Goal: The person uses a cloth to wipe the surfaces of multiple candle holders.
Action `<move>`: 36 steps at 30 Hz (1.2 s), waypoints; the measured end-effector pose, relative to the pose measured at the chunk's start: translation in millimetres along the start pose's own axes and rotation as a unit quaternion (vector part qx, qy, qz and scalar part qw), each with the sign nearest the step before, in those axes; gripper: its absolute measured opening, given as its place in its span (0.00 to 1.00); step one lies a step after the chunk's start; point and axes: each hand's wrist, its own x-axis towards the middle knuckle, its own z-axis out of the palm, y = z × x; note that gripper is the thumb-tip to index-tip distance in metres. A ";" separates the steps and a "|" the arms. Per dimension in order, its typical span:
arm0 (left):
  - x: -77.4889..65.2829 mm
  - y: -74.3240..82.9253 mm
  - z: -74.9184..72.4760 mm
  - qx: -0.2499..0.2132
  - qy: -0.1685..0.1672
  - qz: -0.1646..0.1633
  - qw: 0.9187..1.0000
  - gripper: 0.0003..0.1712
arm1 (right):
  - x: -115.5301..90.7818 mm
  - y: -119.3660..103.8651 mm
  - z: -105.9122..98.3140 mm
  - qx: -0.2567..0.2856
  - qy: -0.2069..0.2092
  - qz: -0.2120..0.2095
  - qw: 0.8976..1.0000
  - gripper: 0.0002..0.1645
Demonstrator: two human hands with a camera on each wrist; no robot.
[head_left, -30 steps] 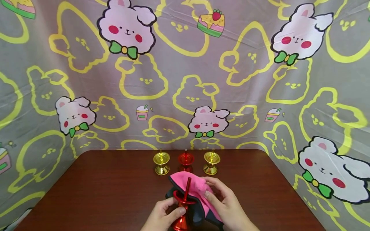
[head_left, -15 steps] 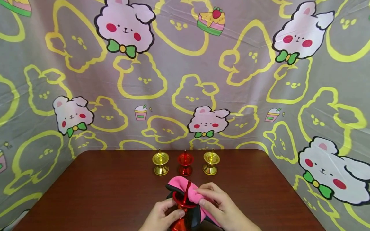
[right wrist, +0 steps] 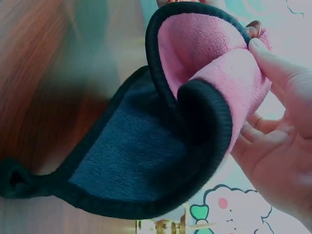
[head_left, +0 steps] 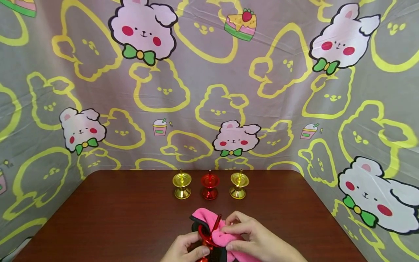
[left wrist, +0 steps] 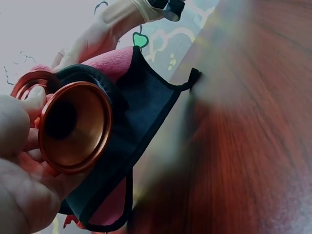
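A shiny red candle holder [head_left: 206, 238] is near the table's front edge in the head view, its spike leaning right. My left hand [head_left: 184, 249] grips it around the stem. In the left wrist view its hollow flared base [left wrist: 100, 122] faces the camera. My right hand [head_left: 250, 234] pinches a cloth [head_left: 203, 215], pink on one face and dark on the other, with black edging. The pink side is bunched against the holder's dish and spike, which it partly hides. In the right wrist view the cloth [right wrist: 131, 151] hangs folded, a loop at one corner.
At the back of the table [head_left: 114, 214] stand a gold candle holder [head_left: 182, 181], a red candle holder [head_left: 210, 182] and another gold candle holder [head_left: 239, 181], in a row. A patterned curtain [head_left: 203, 72] rises behind the table and along its sides.
The held candle holder has tilted, its spike now leaning further right. My right hand has moved slightly lower with the cloth, bunching it against the dish. The row at the back stays put.
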 end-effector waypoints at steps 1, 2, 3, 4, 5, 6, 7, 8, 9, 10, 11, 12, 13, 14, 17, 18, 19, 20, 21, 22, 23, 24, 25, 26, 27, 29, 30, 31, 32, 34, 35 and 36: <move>-0.3 -1.3 0.1 0.002 0.000 0.003 1.000 0.09 | 0.1 1.2 0.9 -0.008 0.002 -0.006 1.000 0.16; -0.6 -2.7 0.2 0.001 0.001 0.007 1.000 0.08 | 0.3 2.5 1.9 -0.019 0.004 -0.015 1.000 0.15; -1.0 -4.2 0.4 0.001 0.001 0.011 1.000 0.08 | 0.4 3.8 2.8 -0.031 0.006 -0.025 0.999 0.15; -1.2 -5.5 0.7 0.001 0.001 0.019 1.000 0.08 | 0.6 5.0 3.5 -0.045 0.008 -0.038 0.998 0.15; -1.4 -7.0 1.1 0.001 0.002 0.028 1.000 0.07 | 0.6 5.9 4.1 -0.057 0.009 -0.049 0.997 0.15; -1.5 -7.9 1.4 -0.002 0.004 0.031 1.000 0.07 | 0.6 6.3 4.5 -0.065 0.009 -0.057 0.996 0.15; -1.7 -8.4 1.8 -0.008 0.005 0.032 0.999 0.07 | 0.7 6.6 4.7 -0.071 0.008 -0.062 0.996 0.16; -1.7 -8.6 2.2 -0.013 0.007 0.033 0.999 0.07 | 0.8 6.6 4.7 -0.076 0.007 -0.064 0.995 0.16; -1.7 -8.8 2.5 -0.017 0.009 0.032 0.999 0.07 | 0.9 6.2 4.7 -0.079 0.006 -0.062 0.995 0.17; -1.6 -9.0 2.7 -0.019 0.011 0.031 0.999 0.07 | 1.0 5.9 4.7 -0.083 0.004 -0.059 0.995 0.18; -1.6 -9.2 2.8 -0.021 0.015 0.027 0.999 0.07 | 1.2 5.5 4.9 -0.087 0.004 -0.057 0.995 0.19; -1.7 -9.2 2.7 -0.022 0.018 0.022 0.999 0.07 | 1.4 5.2 5.1 -0.090 0.003 -0.053 0.995 0.20; -1.8 -9.1 2.6 -0.019 0.020 0.017 0.999 0.07 | 1.7 4.8 5.5 -0.094 0.003 -0.049 0.994 0.20; -1.9 -9.0 2.4 -0.014 0.024 0.011 1.000 0.07 | 2.0 4.7 6.1 -0.098 0.003 -0.046 0.994 0.21; -1.9 -8.8 1.6 0.013 0.033 -0.002 0.999 0.07 | 2.7 5.3 8.7 -0.110 0.007 -0.046 0.993 0.22; -1.8 -8.8 1.3 0.026 0.036 -0.003 0.999 0.07 | 3.0 5.7 9.6 -0.115 0.009 -0.049 0.992 0.22; -1.7 -8.8 1.2 0.041 0.040 -0.002 0.998 0.06 | 3.3 6.2 10.6 -0.120 0.011 -0.053 0.991 0.22; -1.5 -9.0 1.0 0.058 0.044 0.002 0.997 0.06 | 3.7 6.8 11.5 -0.128 0.014 -0.060 0.990 0.22; -1.3 -9.4 1.0 0.073 0.048 0.005 0.996 0.06 | 4.0 7.3 12.4 -0.134 0.016 -0.065 0.989 0.22; -1.2 -9.8 1.0 0.092 0.053 0.012 0.994 0.05 | 4.3 7.8 13.2 -0.138 0.019 -0.070 0.988 0.22; -1.1 -10.3 1.1 0.110 0.059 0.016 0.992 0.05 | 4.7 8.2 13.9 -0.144 0.022 -0.075 0.987 0.21; -1.1 -10.7 1.3 0.127 0.065 0.020 0.990 0.05 | 4.8 8.6 14.7 -0.149 0.025 -0.081 0.985 0.21; -1.1 -11.0 1.7 0.145 0.072 0.024 0.987 0.04 | 4.8 8.9 15.5 -0.151 0.028 -0.082 0.985 0.21; -0.9 -11.1 2.1 0.160 0.078 0.026 0.984 0.04 | 5.0 9.0 16.2 -0.154 0.032 -0.083 0.984 0.21; -0.7 -11.3 2.6 0.178 0.087 0.030 0.980 0.05 | 5.1 9.2 17.0 -0.155 0.035 -0.084 0.984 0.21; -0.1 -11.2 4.1 0.213 0.107 0.034 0.971 0.05 | 5.3 9.0 18.7 -0.160 0.040 -0.082 0.983 0.22; 0.3 -11.1 4.9 0.231 0.118 0.037 0.965 0.05 | 5.5 8.8 19.8 -0.166 0.044 -0.080 0.982 0.22; 0.7 -11.1 5.8 0.249 0.129 0.039 0.959 0.06 | 5.9 8.4 20.9 -0.167 0.045 -0.074 0.982 0.22; 1.0 -11.2 6.7 0.264 0.139 0.040 0.954 0.07 | 6.2 8.1 21.9 -0.172 0.045 -0.072 0.981 0.21; 1.5 -11.6 8.2 0.296 0.157 0.046 0.941 0.08 | 7.3 7.0 24.5 -0.187 0.047 -0.068 0.979 0.21; 1.7 -11.9 8.8 0.312 0.164 0.050 0.935 0.09 | 7.9 6.7 25.9 -0.197 0.049 -0.070 0.977 0.20; 2.0 -12.4 9.4 0.328 0.170 0.056 0.927 0.10 | 8.6 6.4 27.3 -0.210 0.053 -0.073 0.974 0.20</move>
